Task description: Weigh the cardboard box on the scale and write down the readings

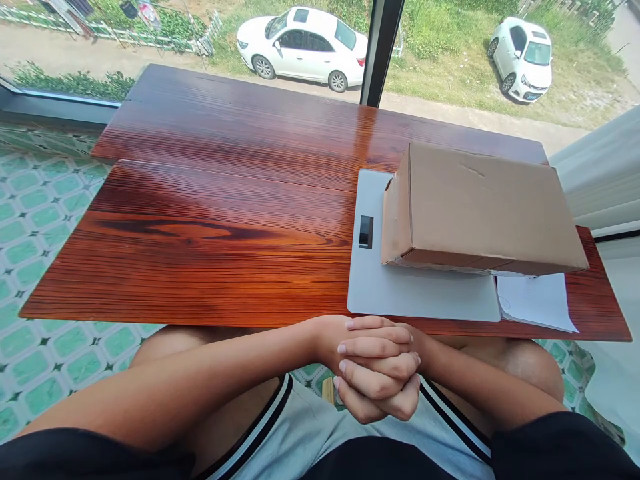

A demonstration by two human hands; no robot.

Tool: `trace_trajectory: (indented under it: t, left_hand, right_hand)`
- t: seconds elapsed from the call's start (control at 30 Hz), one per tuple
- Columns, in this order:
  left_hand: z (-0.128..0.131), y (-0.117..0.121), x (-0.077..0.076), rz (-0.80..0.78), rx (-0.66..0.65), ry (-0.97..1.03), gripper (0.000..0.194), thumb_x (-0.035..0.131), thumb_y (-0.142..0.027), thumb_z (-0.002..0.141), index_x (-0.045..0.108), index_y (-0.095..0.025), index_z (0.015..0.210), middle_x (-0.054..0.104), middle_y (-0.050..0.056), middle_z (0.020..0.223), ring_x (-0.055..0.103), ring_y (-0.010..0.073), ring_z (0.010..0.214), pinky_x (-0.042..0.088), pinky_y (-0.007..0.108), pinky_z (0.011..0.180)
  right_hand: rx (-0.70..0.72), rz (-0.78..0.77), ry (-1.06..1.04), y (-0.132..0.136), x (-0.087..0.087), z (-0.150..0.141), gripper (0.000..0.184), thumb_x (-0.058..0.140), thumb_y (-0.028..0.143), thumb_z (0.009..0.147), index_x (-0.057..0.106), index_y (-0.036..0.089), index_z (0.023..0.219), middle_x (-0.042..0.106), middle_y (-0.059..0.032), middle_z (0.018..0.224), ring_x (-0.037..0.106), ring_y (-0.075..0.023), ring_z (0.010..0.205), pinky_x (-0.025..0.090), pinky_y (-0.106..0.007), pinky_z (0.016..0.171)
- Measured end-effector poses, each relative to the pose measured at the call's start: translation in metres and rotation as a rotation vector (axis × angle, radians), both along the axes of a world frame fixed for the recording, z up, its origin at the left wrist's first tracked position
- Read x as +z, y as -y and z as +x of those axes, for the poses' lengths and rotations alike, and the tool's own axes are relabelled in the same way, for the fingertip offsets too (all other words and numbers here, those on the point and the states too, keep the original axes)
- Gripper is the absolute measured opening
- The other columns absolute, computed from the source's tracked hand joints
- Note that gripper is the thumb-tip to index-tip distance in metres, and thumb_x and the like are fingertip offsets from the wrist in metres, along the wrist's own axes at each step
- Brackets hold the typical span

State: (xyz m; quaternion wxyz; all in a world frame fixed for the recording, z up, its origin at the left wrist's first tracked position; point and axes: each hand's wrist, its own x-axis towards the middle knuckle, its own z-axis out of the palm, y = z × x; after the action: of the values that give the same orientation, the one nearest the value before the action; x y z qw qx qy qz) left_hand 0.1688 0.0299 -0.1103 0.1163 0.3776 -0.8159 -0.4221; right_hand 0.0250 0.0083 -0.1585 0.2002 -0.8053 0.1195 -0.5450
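My left hand (331,340) and my right hand (376,348) are clasped together, fingers interlaced, over my lap at the table's front edge. Both are closed around each other, and no object shows between them; the palms are hidden. Just beyond them lies a flat, pale grey digital scale (425,295) with a small dark display (366,232) on its left side. A closed brown cardboard box (490,207) rests on the scale, reaching past its right side. White paper sheets (536,301) lie beside the scale, partly under the overhanging box.
The glossy reddish-brown wooden table (200,267) has a second board (240,120) behind it by the window. A dark window post (383,53) stands at the back. White curtain (610,173) hangs at the right. Two white cars are parked outside. Green patterned tiles (35,267) cover the floor.
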Motion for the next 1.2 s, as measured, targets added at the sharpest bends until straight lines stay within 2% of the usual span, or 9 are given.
trace_trajectory:
  t: [0.2, 0.37, 0.6, 0.77, 0.87, 1.03, 1.2]
  left_hand:
    - [-0.001, -0.003, 0.0, 0.001, 0.044, 0.046, 0.052, 0.057, -0.078, 0.076, 0.077, -0.042, 0.109, 0.066, 0.008, 0.116, 0.069, 0.0251, 0.082, 0.053, 0.024, 0.044]
    - [-0.001, 0.001, 0.002, -0.004, 0.018, 0.049, 0.049, 0.06, -0.075, 0.075, 0.078, -0.042, 0.106, 0.067, 0.009, 0.119, 0.069, 0.0268, 0.086, 0.054, 0.025, 0.045]
    - [0.0, 0.005, 0.0, -0.047, -0.006, -0.006, 0.046, 0.064, -0.073, 0.075, 0.079, -0.044, 0.106, 0.066, 0.007, 0.13, 0.069, 0.032, 0.104, 0.058, 0.025, 0.051]
    - [0.0, 0.006, -0.006, -0.062, -0.021, -0.029, 0.048, 0.06, -0.077, 0.076, 0.078, -0.045, 0.106, 0.065, 0.005, 0.128, 0.071, 0.0236, 0.082, 0.052, 0.022, 0.042]
    - [-0.001, 0.007, -0.009, -0.07, -0.006, -0.025, 0.053, 0.058, -0.081, 0.073, 0.078, -0.044, 0.105, 0.065, 0.006, 0.126, 0.07, 0.0229, 0.079, 0.048, 0.021, 0.038]
    - [-0.003, 0.01, -0.021, -0.156, -0.019, -0.082, 0.055, 0.053, -0.084, 0.075, 0.079, -0.045, 0.103, 0.066, 0.005, 0.123, 0.07, 0.0236, 0.083, 0.051, 0.022, 0.042]
    - [-0.005, 0.01, -0.03, -0.287, -0.025, -0.139, 0.064, 0.044, -0.089, 0.074, 0.08, -0.042, 0.099, 0.068, 0.006, 0.115, 0.071, 0.0251, 0.089, 0.054, 0.023, 0.048]
  right_hand:
    - [0.008, -0.018, -0.013, 0.001, 0.003, -0.003, 0.014, 0.064, 0.031, 0.089, 0.069, 0.033, 0.102, 0.07, -0.0114, 0.092, 0.071, -0.033, 0.086, 0.06, -0.047, 0.072]
    - [0.024, -0.005, -0.019, -0.001, 0.002, -0.001, 0.017, 0.067, 0.028, 0.086, 0.069, 0.034, 0.102, 0.068, -0.0099, 0.091, 0.071, -0.0324, 0.088, 0.06, -0.048, 0.073]
    - [0.025, 0.005, 0.015, -0.004, 0.008, 0.001, 0.014, 0.069, 0.026, 0.084, 0.069, 0.032, 0.097, 0.065, -0.01, 0.088, 0.07, -0.0316, 0.085, 0.061, -0.047, 0.072]
    - [0.061, 0.054, -0.003, -0.005, 0.003, -0.001, 0.021, 0.07, 0.024, 0.083, 0.069, 0.034, 0.101, 0.061, -0.0103, 0.095, 0.069, -0.0312, 0.089, 0.063, -0.048, 0.079]
    - [0.056, 0.068, -0.008, -0.002, -0.004, -0.002, 0.028, 0.069, 0.02, 0.082, 0.068, 0.034, 0.106, 0.058, -0.0109, 0.099, 0.069, -0.0316, 0.093, 0.064, -0.049, 0.082]
    - [0.109, -0.012, -0.075, 0.01, -0.01, -0.006, 0.041, 0.072, 0.017, 0.077, 0.066, 0.035, 0.114, 0.056, -0.0113, 0.103, 0.07, -0.0321, 0.093, 0.064, -0.046, 0.079]
    - [0.124, -0.125, -0.082, 0.014, -0.008, -0.006, 0.041, 0.071, 0.018, 0.078, 0.064, 0.031, 0.116, 0.058, -0.012, 0.1, 0.072, -0.0333, 0.088, 0.065, -0.045, 0.074]
